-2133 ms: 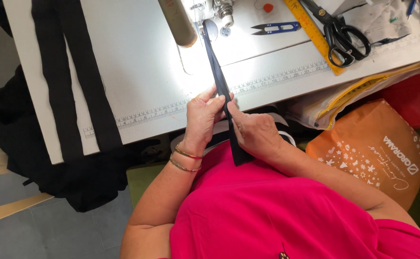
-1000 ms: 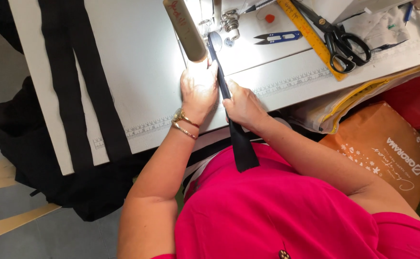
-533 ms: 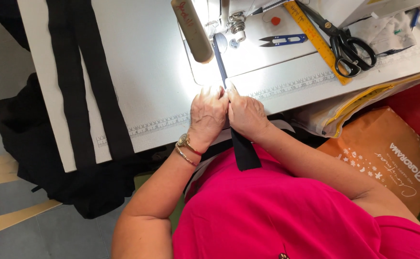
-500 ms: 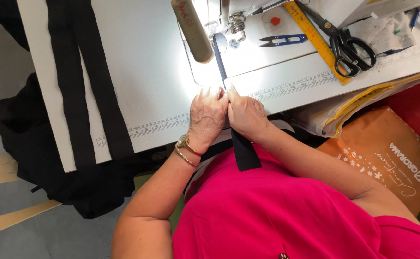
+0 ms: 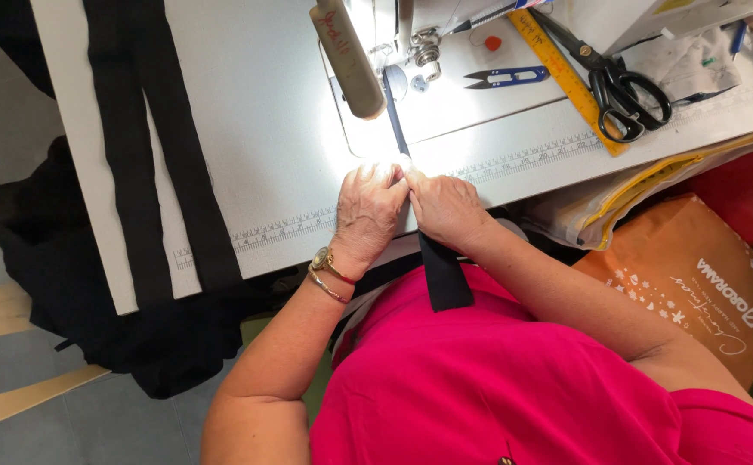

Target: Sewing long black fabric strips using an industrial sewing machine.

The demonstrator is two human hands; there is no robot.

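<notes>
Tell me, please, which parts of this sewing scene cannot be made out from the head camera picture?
- Head view: the fingertips of the left hand and right hand are curled under, so their grip on the black strip is hidden.
- Head view: the sewing machine is cut off by the top edge.
- Head view: the needle is too small, lost in lamp glare.
- Head view: the black fabric pile runs under the table.
</notes>
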